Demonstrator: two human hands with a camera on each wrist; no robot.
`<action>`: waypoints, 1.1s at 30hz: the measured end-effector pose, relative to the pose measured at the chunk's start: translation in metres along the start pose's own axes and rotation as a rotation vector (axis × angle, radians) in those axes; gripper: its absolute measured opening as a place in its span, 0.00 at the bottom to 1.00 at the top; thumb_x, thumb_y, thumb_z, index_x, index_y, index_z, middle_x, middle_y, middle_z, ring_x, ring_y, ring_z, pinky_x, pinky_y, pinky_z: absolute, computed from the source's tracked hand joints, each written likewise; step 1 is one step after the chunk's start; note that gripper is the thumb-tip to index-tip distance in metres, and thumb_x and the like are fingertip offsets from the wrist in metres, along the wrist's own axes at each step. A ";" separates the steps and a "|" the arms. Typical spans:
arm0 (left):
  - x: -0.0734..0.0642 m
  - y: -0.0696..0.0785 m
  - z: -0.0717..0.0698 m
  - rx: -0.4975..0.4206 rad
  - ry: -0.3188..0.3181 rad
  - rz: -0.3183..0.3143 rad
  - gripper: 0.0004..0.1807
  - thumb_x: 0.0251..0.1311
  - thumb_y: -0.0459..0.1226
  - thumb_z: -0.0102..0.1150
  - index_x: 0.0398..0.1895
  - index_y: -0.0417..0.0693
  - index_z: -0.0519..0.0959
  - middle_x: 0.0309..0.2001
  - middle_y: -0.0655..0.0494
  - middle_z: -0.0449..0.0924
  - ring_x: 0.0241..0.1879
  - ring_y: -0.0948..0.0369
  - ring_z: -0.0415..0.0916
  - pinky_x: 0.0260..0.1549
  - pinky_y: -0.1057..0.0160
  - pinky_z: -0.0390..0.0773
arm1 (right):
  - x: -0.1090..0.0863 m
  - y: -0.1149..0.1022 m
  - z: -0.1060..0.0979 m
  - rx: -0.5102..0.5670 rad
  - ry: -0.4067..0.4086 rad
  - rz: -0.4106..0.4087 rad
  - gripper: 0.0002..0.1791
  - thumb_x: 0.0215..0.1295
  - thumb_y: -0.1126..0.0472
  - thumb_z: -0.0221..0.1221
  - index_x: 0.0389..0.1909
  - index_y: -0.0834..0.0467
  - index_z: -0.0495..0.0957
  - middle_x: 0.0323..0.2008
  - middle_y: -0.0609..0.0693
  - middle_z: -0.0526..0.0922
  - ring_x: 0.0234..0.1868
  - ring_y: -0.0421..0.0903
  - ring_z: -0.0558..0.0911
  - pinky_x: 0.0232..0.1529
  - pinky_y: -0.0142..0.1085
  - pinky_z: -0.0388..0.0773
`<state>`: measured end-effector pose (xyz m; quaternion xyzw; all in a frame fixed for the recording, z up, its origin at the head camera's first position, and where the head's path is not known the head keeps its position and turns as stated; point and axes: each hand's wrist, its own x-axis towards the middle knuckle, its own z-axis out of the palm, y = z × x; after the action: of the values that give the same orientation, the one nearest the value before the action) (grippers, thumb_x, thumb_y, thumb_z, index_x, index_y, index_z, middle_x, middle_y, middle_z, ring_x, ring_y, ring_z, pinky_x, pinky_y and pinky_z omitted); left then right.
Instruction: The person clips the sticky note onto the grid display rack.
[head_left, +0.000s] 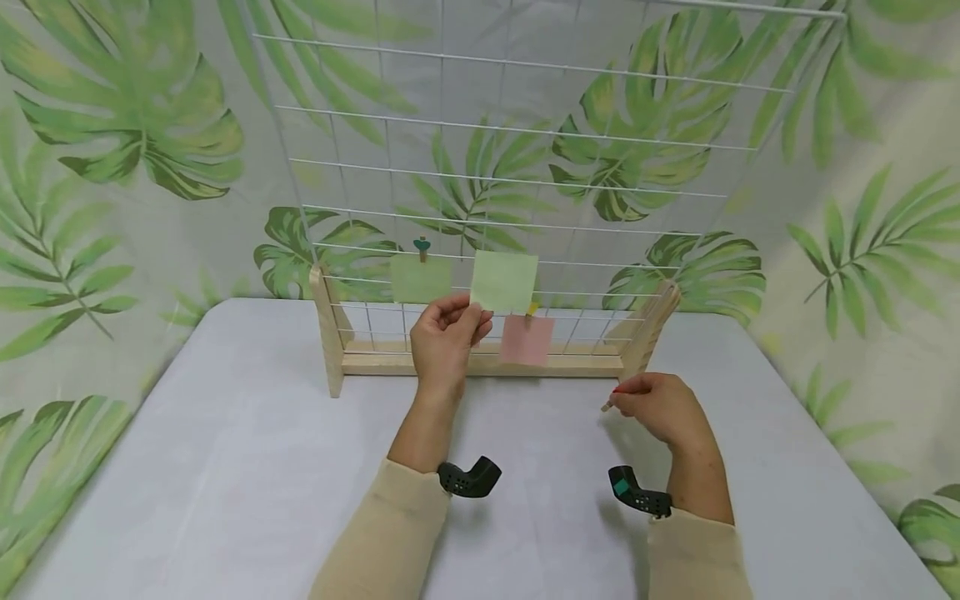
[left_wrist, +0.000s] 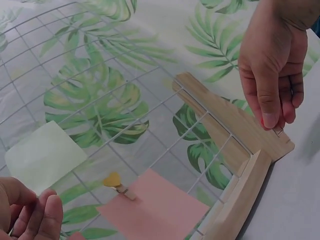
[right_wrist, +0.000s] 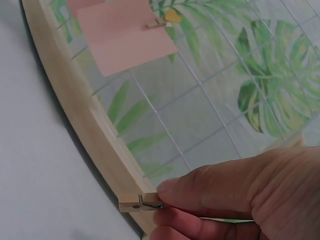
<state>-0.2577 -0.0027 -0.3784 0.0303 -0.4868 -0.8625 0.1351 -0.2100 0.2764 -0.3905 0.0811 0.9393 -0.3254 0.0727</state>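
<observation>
My left hand [head_left: 444,346] pinches a pale green paper note [head_left: 505,282] by its lower left corner, in front of the white wire grid [head_left: 480,222]. A mini wooden clothespin [right_wrist: 137,202] is pinched between thumb and fingers of my right hand [head_left: 663,408], low by the grid's right foot. A bit of red shows at those fingertips in the head view. Clipped to the grid are a pink note [head_left: 527,340], under a clothespin with a yellow heart [left_wrist: 112,180], and another green note [head_left: 420,279], under a clothespin with a teal heart [head_left: 422,245].
The grid stands in a wooden base with a left foot [head_left: 327,333], a right foot [head_left: 649,332] and a crossbar [head_left: 375,365]. A white cloth [head_left: 247,467] covers the table. Behind hangs a leaf-print curtain [head_left: 142,125]. A black wrist camera [head_left: 471,477] sits on each wrist.
</observation>
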 end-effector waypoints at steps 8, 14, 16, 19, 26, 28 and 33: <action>0.001 -0.007 -0.002 0.016 0.023 -0.019 0.07 0.62 0.24 0.64 0.43 0.35 0.80 0.30 0.52 0.80 0.30 0.59 0.88 0.35 0.66 0.87 | -0.004 -0.007 0.000 -0.014 0.057 -0.069 0.16 0.73 0.51 0.60 0.51 0.58 0.84 0.43 0.57 0.89 0.50 0.57 0.82 0.42 0.47 0.77; -0.001 -0.008 -0.001 0.010 0.034 -0.029 0.08 0.61 0.24 0.64 0.43 0.33 0.79 0.30 0.52 0.79 0.29 0.62 0.87 0.33 0.67 0.87 | -0.007 -0.013 0.001 0.010 0.102 -0.110 0.17 0.74 0.52 0.59 0.56 0.57 0.83 0.50 0.60 0.87 0.52 0.57 0.83 0.45 0.47 0.79; -0.001 -0.009 -0.002 0.004 0.037 -0.031 0.09 0.60 0.23 0.64 0.43 0.32 0.79 0.30 0.52 0.79 0.29 0.62 0.87 0.33 0.67 0.87 | -0.010 -0.018 0.001 0.021 0.115 -0.125 0.18 0.75 0.52 0.59 0.58 0.57 0.82 0.52 0.60 0.86 0.53 0.57 0.83 0.46 0.48 0.79; 0.000 -0.009 -0.002 -0.011 0.042 -0.030 0.09 0.60 0.23 0.64 0.44 0.32 0.79 0.31 0.52 0.79 0.29 0.62 0.87 0.34 0.67 0.87 | -0.014 -0.027 0.000 0.038 0.136 -0.152 0.19 0.75 0.51 0.58 0.59 0.56 0.82 0.54 0.60 0.86 0.55 0.58 0.83 0.49 0.50 0.80; 0.000 -0.009 0.000 -0.017 0.048 -0.037 0.09 0.60 0.23 0.64 0.43 0.34 0.79 0.31 0.52 0.79 0.29 0.63 0.87 0.34 0.66 0.87 | -0.020 -0.047 0.006 0.037 0.193 -0.241 0.15 0.75 0.55 0.59 0.57 0.55 0.84 0.54 0.58 0.87 0.55 0.58 0.84 0.50 0.52 0.81; 0.001 -0.009 0.000 -0.019 0.049 -0.038 0.09 0.60 0.23 0.64 0.43 0.34 0.79 0.31 0.52 0.79 0.29 0.63 0.87 0.34 0.66 0.87 | -0.021 -0.051 0.009 0.035 0.204 -0.262 0.14 0.75 0.56 0.59 0.55 0.55 0.84 0.52 0.57 0.87 0.54 0.57 0.84 0.50 0.51 0.81; 0.002 -0.009 0.001 -0.016 0.048 -0.037 0.09 0.60 0.24 0.64 0.43 0.34 0.79 0.31 0.52 0.78 0.30 0.62 0.87 0.35 0.66 0.87 | -0.024 -0.060 0.015 0.032 0.233 -0.295 0.13 0.75 0.57 0.59 0.53 0.55 0.85 0.48 0.55 0.89 0.52 0.55 0.85 0.47 0.49 0.82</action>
<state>-0.2617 0.0024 -0.3855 0.0589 -0.4760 -0.8677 0.1309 -0.1973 0.2183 -0.3619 -0.0193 0.9377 -0.3360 -0.0866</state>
